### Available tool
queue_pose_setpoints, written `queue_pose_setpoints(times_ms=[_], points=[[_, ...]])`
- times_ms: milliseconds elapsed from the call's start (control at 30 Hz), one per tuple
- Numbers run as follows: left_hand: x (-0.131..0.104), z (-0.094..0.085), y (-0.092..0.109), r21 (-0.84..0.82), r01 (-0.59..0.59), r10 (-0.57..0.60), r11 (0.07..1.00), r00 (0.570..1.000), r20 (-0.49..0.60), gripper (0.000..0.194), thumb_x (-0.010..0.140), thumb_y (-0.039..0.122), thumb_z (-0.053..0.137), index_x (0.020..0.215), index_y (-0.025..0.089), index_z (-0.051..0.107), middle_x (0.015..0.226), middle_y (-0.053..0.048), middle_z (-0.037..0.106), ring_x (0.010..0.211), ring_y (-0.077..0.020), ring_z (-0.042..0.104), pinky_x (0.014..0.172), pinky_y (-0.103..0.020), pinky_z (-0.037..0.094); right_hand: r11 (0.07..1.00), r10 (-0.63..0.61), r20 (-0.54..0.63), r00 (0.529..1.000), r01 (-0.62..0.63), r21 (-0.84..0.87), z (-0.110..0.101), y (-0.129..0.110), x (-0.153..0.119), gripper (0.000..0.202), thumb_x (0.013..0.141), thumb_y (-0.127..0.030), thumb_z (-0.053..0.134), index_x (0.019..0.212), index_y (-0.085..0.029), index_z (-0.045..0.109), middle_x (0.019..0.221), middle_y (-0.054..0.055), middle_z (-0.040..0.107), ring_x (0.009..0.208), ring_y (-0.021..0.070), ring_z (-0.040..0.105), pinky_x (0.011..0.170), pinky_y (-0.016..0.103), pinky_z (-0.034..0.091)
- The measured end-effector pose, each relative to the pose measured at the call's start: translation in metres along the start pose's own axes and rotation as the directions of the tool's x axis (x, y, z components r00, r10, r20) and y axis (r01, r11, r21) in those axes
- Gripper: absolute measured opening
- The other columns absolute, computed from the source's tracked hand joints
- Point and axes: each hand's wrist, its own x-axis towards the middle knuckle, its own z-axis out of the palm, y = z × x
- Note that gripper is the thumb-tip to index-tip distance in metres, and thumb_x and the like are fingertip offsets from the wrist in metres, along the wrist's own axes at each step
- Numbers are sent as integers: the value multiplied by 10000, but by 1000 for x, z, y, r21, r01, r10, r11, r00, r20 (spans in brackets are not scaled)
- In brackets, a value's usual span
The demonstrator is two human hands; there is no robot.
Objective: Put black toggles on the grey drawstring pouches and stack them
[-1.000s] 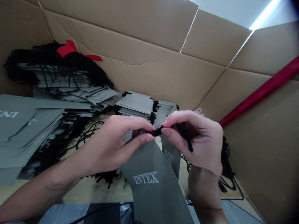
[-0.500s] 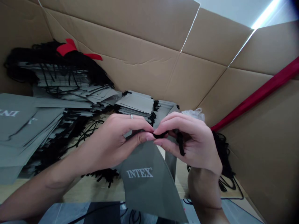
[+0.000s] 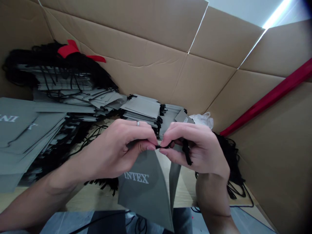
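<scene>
My left hand [image 3: 129, 146] is closed in a pinch on a black cord [image 3: 158, 147]; a ring shows on one finger. Just beneath it hangs a grey pouch [image 3: 146, 198] printed INTEX, its upper edge hidden behind my fingers. My right hand [image 3: 198, 148] pinches the same cord a short way to the right, fingertips nearly touching those of the left. A thick black cord end [image 3: 187, 154], seemingly knotted, dangles from the right palm. Another grey panel [image 3: 174, 178] hangs beside the pouch; whether the two are joined I cannot tell.
Stacks of grey pouches [image 3: 142, 105] with black cords stand at the back. A larger pile [image 3: 31, 130] fills the left, topped by black cords and a red strip [image 3: 68, 49]. Cardboard walls [image 3: 136, 42] enclose the wooden table [image 3: 97, 200]. Black cords [image 3: 230, 159] lie at right.
The grey pouch has swung left and the second panel beside it shows more. My fingertips have moved slightly apart, baring a bit of cord between them.
</scene>
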Motion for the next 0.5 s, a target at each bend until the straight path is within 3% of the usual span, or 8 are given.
queue_pose_setpoints(times_ms=[200,367,500], points=[[2,-10,-4,-98,31,-21,995,994,110,201,1054,138,612,898,217,710,707,50,646,613,-104,515,562,-223,421,997,-47,-40,998,49,61,2,3,2,168,939,-218,926,1026,-202,783,896,22,775,744,148,704,676,273,596],[0,-3,-2,2,39,-39,999,999,19,170,1088,191,619,955,201,724,821,32,708,713,-95,600,649,-207,463,996,88,-110,990,-86,20,-1,0,-1,335,853,-211,1009,1104,-207,788,962,13,801,725,117,669,640,246,553],[-3,3,1,86,28,-24,996,999,-39,156,1104,166,622,1007,203,738,919,21,744,811,-92,659,739,-198,496,991,130,-157,979,-129,22,-2,-3,-3,233,909,-217,962,1066,-205,791,921,17,789,727,130,680,617,252,547]])
